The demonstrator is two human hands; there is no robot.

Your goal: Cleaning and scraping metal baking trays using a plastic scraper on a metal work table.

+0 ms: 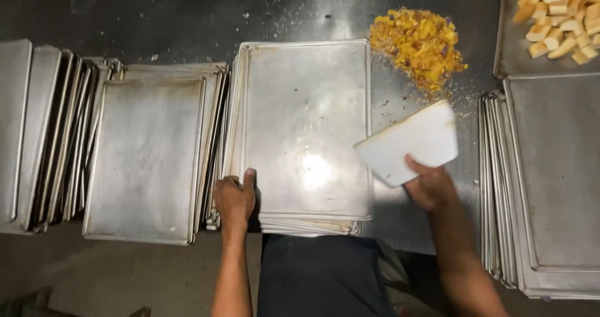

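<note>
My left hand point(235, 198) grips the lower left corner of the top metal baking tray point(306, 86) on a stack of trays right in front of me, thumb on its rim. My right hand point(430, 186) holds a white plastic scraper point(412, 141), its blade tilted over the right edge of that tray and the steel table. A heap of yellow-orange crumbs point(417, 41) lies on the table just beyond the scraper, with fine crumbs scattered around it.
A second stack of trays point(147, 154) sits to the left, with more trays point(37, 129) leaning on edge at far left. Another stack point(550, 167) stands at the right. A tray of cut bread pieces point(559, 17) is at the top right.
</note>
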